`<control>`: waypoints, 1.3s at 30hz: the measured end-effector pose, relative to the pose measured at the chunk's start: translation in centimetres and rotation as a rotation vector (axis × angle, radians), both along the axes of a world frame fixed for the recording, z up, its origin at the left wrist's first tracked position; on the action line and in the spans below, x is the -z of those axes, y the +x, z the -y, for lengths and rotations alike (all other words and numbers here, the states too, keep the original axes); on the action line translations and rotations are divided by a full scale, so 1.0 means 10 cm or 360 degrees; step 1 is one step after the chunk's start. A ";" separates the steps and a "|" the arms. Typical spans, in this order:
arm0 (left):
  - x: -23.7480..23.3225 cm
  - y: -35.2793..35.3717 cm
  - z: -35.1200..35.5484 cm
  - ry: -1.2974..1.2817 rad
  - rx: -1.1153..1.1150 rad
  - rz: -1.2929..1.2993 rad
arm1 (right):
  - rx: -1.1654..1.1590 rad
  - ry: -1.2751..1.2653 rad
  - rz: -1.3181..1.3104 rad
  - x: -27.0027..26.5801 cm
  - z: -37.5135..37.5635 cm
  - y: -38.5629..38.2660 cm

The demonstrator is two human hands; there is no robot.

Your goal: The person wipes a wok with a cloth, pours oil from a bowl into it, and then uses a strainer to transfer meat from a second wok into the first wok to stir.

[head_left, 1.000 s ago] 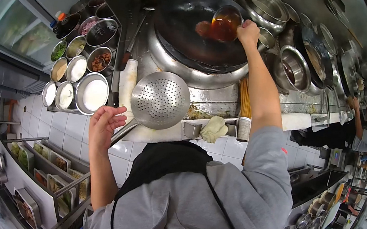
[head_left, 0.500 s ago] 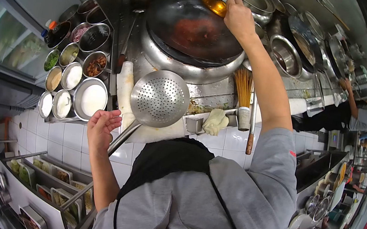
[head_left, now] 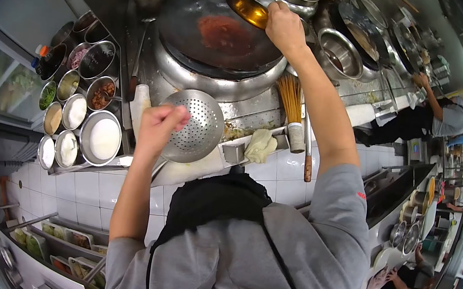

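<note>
My right hand point(head_left: 286, 27) grips the rim of a metal bowl point(head_left: 249, 11) with golden liquid in it, tilted over the right part of a dark wok point(head_left: 183, 25). A reddish patch point(head_left: 223, 32) shows in the bottom of the wok, which sits on a round metal burner ring point(head_left: 192, 84). Closer to me, my left hand point(head_left: 158, 125) is closed, its fingers curled in; anything inside them is hidden. It hovers over the left edge of a perforated metal skimmer point(head_left: 201, 125), whose handle is mostly hidden by my forearm.
Seasoning bowls stand at left, among them a large bowl of white powder point(head_left: 103, 138) and one of brown pieces point(head_left: 101, 92). A bamboo brush point(head_left: 291, 99), a folded cloth point(head_left: 261, 146) and a wooden-handled tool point(head_left: 307, 171) lie along the front edge. A co-worker point(head_left: 443, 115) stands at far right.
My left hand has moved up and right from beside the white powder bowl to the skimmer, its fingers now curled. My right hand still holds the bowl at the wok; the view has shifted.
</note>
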State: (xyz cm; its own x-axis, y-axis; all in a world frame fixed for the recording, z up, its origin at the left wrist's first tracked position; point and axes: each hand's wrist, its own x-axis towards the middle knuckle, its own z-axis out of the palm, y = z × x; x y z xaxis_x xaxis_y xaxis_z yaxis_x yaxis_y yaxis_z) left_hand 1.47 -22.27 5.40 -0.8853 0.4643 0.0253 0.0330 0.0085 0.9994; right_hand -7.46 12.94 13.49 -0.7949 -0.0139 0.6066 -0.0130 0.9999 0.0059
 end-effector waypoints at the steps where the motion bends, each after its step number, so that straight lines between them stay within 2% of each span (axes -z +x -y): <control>1: -0.03 -0.03 -0.17 -0.0067 0.0033 -0.0118 | -0.0034 -0.0005 -0.0037 0.01 -0.03 -0.04; 4: -0.08 -0.05 -0.75 -0.0195 0.0003 -0.0671 | -0.0119 -0.0039 -0.0101 0.15 -0.18 -0.14; 7: -0.05 -0.11 -1.34 -0.0634 -0.0164 -0.1367 | -0.0151 -0.0041 0.0025 0.39 -0.38 -0.21; 8: 0.01 -0.14 -1.51 -0.0744 -0.0144 -0.1407 | -0.0153 -0.0003 0.0122 0.55 -0.49 -0.25; 10: 0.14 -0.17 -1.78 -0.0972 -0.0093 -0.1474 | -0.0158 0.0072 0.0319 0.82 -0.71 -0.33; 14: 0.00 -0.32 -2.05 -0.1336 -0.0099 -0.1396 | -0.0332 -0.0062 0.0046 0.72 -0.82 -0.29; 15: 0.11 -0.37 -2.12 -0.1272 -0.0161 -0.1467 | -0.0378 -0.0132 -0.0045 0.73 -0.83 -0.28; 18: 0.27 -0.44 -2.18 -0.1185 -0.0179 -0.1421 | -0.0195 -0.0020 0.0376 0.75 -0.88 -0.25; 22: 0.32 -0.49 -2.19 -0.1136 -0.0287 -0.1503 | -0.0122 -0.0101 0.0346 0.81 -0.87 -0.16; 25: 0.29 -0.51 -2.17 -0.1165 -0.0275 -0.1422 | -0.0171 -0.0177 0.0261 0.75 -0.81 -0.09; 28: 0.28 -0.55 -2.09 -0.1045 -0.0360 -0.1530 | -0.0284 -0.0319 0.0099 0.61 -0.63 0.00; 31: 0.30 -0.56 -2.03 -0.1086 -0.0251 -0.1436 | -0.0343 -0.0510 0.0118 0.55 -0.41 0.06; 34: 0.33 -0.57 -2.02 -0.1073 -0.0270 -0.1456 | -0.0359 -0.0560 0.0218 0.74 -0.29 0.03; 35: 0.33 -0.56 -2.02 -0.1062 -0.0262 -0.1450 | -0.0272 -0.0586 0.0409 0.73 -0.24 0.05; 39: 0.33 -0.56 -1.99 -0.1043 -0.0237 -0.1442 | -0.0237 -0.0558 0.0424 0.79 -0.17 0.07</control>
State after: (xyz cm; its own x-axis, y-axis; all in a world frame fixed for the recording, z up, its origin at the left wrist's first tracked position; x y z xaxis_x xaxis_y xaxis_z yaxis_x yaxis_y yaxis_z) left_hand -4.18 -2.33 2.07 -0.7119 0.5154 0.4770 0.6988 0.5872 0.4085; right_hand -6.72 14.67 5.60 -0.9285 0.0297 0.3700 -0.1120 0.9280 -0.3553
